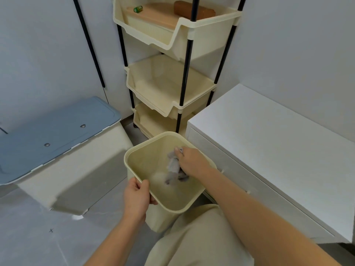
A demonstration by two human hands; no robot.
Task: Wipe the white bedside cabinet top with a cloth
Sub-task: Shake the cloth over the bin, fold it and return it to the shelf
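A crumpled grey cloth [173, 167] hangs inside a cream plastic bin [146, 162]. My right hand [191, 161] reaches into the bin and grips the cloth. At the bin's near left rim, my left hand [136, 198] holds the edge, thumb inside. The white bedside cabinet top [284, 139] lies to the right of the bin, bare and flat against the wall.
A cream three-tier rack [169, 77] stands behind the bin, its top tray holding a wooden board, a green bottle [138, 9] and a brown item. A cream box with a blue-grey lid [57, 129] sits at left. My knee fills the lower middle.
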